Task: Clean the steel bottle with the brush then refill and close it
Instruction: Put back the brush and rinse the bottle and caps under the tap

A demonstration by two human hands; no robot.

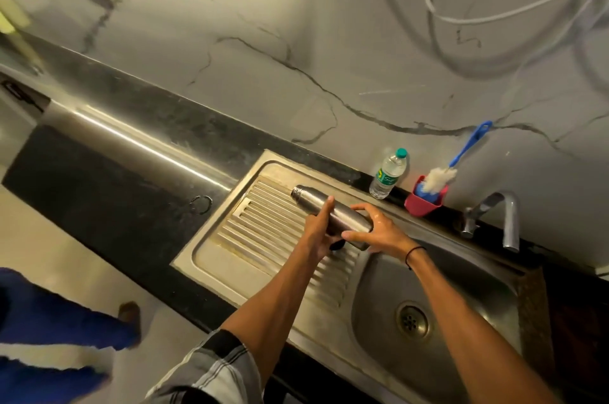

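Steel bottle (329, 217) is held tilted over the sink's drainboard (263, 232), mouth uncapped, probably for draining. Left hand (318, 232) fingers wrap its middle; right hand (372, 232) grips the base. Brush (441, 178) sits in the red cup (425, 202) behind the sink; the dark thing under the left palm might be the cap.

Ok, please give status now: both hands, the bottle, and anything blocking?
Left hand and right hand both grip steel bottle, tilted over drainboard, cap off. Brush untouched in red holder. Nothing in the way.
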